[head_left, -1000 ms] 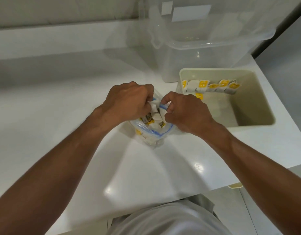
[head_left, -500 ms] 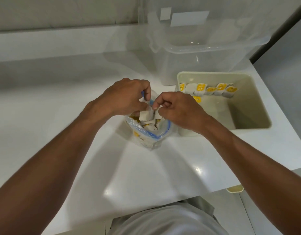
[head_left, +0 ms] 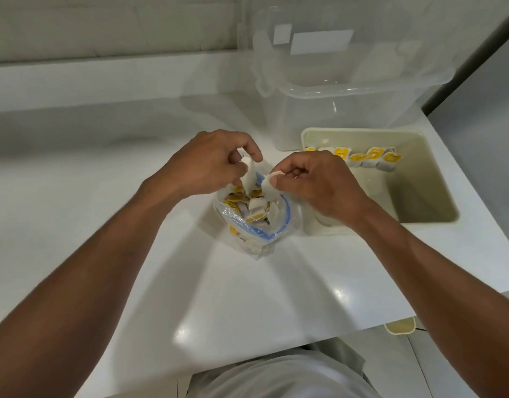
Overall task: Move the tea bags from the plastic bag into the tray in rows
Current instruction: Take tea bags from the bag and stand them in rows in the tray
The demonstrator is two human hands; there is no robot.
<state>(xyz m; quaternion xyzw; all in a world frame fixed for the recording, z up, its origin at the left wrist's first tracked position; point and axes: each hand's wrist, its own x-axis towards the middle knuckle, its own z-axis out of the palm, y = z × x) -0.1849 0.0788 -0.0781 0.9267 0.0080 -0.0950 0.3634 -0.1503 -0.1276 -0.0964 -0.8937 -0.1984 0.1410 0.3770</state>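
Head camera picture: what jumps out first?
The left hand and right hand pinch white tea bags above the plastic bag in the middle of the counter. To the right, a row of yellow-tagged tea bags lines the far wall of the beige tray.

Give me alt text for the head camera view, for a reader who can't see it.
The left hand and right hand each pinch a tea bag over an open plastic bag on a white counter. Beside it, a tray holds one row of tea bags along its far wall.
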